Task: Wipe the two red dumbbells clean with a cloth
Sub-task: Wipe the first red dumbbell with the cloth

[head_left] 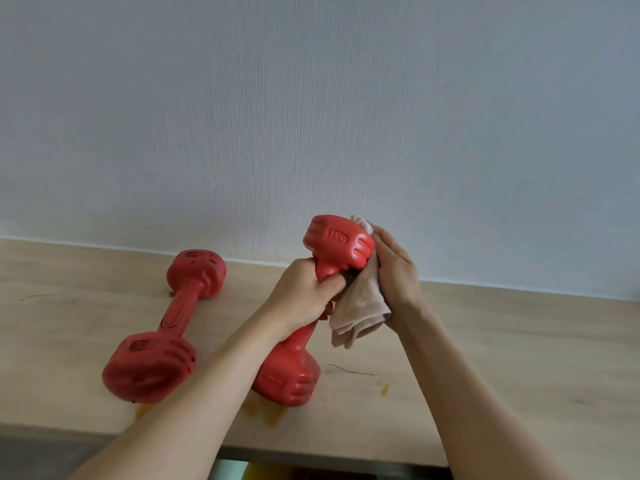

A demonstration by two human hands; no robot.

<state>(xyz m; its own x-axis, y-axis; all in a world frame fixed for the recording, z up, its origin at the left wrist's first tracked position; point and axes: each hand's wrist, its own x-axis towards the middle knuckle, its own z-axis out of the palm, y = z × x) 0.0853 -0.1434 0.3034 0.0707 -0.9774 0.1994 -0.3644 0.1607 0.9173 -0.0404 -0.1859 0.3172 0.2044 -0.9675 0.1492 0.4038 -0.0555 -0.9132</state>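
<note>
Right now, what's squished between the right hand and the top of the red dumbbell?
The beige cloth, seen in the head view: the right hand presses it against the held dumbbell.

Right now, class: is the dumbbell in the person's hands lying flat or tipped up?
Tipped up. The held dumbbell leans with its lower end on the table; the left hand grips its handle.

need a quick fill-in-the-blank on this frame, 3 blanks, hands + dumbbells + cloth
1. The left hand grips the tilted dumbbell by its ____.
2. The right hand presses a beige ____ against that dumbbell's upper head.
3. The other dumbbell lies on the ____, untouched.

Missing words: handle; cloth; table
</note>
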